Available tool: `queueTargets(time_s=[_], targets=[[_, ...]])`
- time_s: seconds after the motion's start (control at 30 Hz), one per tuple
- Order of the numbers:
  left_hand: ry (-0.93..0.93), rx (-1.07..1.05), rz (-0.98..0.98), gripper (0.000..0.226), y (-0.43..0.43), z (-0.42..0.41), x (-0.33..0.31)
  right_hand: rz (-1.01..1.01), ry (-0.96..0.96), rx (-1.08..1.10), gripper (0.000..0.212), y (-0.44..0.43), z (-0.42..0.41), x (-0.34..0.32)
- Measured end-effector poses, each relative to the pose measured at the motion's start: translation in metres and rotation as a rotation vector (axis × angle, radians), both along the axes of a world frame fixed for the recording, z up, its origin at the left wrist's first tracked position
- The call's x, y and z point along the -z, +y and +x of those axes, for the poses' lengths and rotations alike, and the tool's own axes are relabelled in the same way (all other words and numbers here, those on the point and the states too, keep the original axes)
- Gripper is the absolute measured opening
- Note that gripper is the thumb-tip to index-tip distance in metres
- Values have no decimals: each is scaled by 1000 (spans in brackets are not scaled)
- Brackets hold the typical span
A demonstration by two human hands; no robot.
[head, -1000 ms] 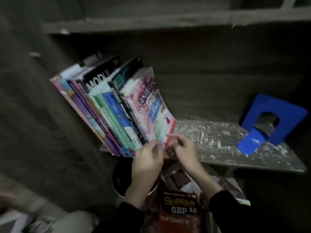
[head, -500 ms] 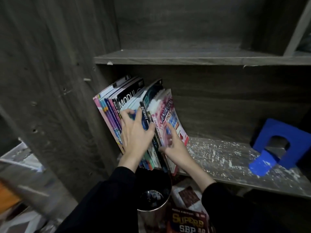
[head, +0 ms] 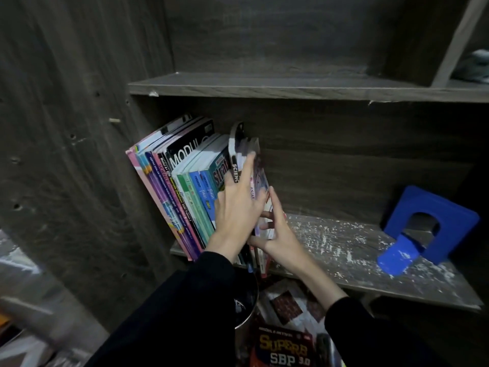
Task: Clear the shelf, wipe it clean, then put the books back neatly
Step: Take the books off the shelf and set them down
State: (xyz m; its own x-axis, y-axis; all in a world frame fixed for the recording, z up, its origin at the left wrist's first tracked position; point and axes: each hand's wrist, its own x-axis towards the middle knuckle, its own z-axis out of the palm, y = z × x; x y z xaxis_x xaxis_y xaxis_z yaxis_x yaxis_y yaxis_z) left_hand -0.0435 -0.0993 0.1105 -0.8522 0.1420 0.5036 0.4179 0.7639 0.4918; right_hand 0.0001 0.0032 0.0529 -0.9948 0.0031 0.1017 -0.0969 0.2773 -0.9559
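Note:
A row of workbooks (head: 185, 186) stands at the left end of the dusty shelf board (head: 344, 250), leaning against the cabinet's side wall. My left hand (head: 235, 207) lies flat on the spines of the right-most books, its straight fingers pressing them. My right hand (head: 280, 234) touches the outer cover of the last book with spread fingers. That book's cover is blurred. White specks cover the bare right part of the board.
A blue metal bookend (head: 428, 226) stands at the shelf's right end. Below the shelf are a shiny metal cup (head: 246, 305) and a red "Superb SBP" book (head: 283, 350) on a pile. An upper shelf (head: 264, 86) runs overhead.
The books have gone from leaning out towards me to standing further back and more upright. Both hands moved up from the books' lower edges onto the spines and the last cover.

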Motion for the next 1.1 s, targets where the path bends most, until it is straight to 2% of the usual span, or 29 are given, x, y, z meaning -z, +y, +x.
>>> queueTargets(time_s=[0.23, 0.4, 0.53, 0.63, 0.8, 0.87, 0.93, 1.03, 1.1], targets=[[-37, -151, 122, 72, 5, -11, 8, -34, -11, -18, 109, -6, -7, 9], [-30, -92, 232, 74, 3, -23, 16, -62, -15, -53, 107, -9, -8, 10], [-27, -49, 342, 69, 1, -15, 15, -50, -15, 10, 95, -1, -8, 15], [66, -55, 413, 63, -8, 5, 21, -136, -96, 46, 97, 19, -18, 15], [211, -51, 498, 49, -32, 29, 39, -164, -151, 124, 110, 60, -69, -11], [313, -60, 487, 48, -38, 32, 44, -107, -209, -1, 112, 73, -94, -22], [363, -33, 474, 45, -41, 32, 50, -84, -281, -191, 106, 77, -114, -30], [394, 3, 440, 43, -47, 29, 55, -20, -331, -381, 73, 75, -133, -37], [387, 17, 459, 45, -50, 30, 56, -1, -342, -460, 61, 75, -140, -38]])
